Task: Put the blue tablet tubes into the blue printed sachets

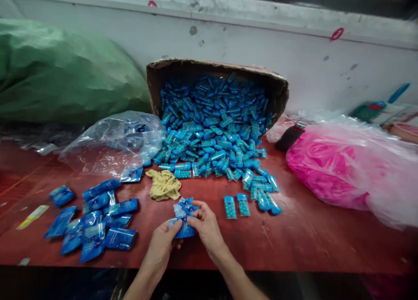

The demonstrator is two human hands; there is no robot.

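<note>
Both hands hold a small blue printed packet (181,227) above the front of the red table. My left hand (162,239) pinches its left side, thumb on top. At its right side, my right hand (206,224) grips with thumb and fingers. A second blue-and-white piece (184,207) shows just behind the packet; whether it is joined to it I cannot tell. A crumpled yellow cloth (163,184) lies just beyond. To the right are two clear blue-topped containers of small beads (230,207). Several blue packets (93,230) lie in a loose pile on the left.
A tipped cardboard box (282,91) spills many blue containers (215,134) onto the red table (313,243). A clear plastic bag (98,147) and green sack (65,73) are at left. A bag of pink items (326,165) and a dark bottle (290,136) stand right.
</note>
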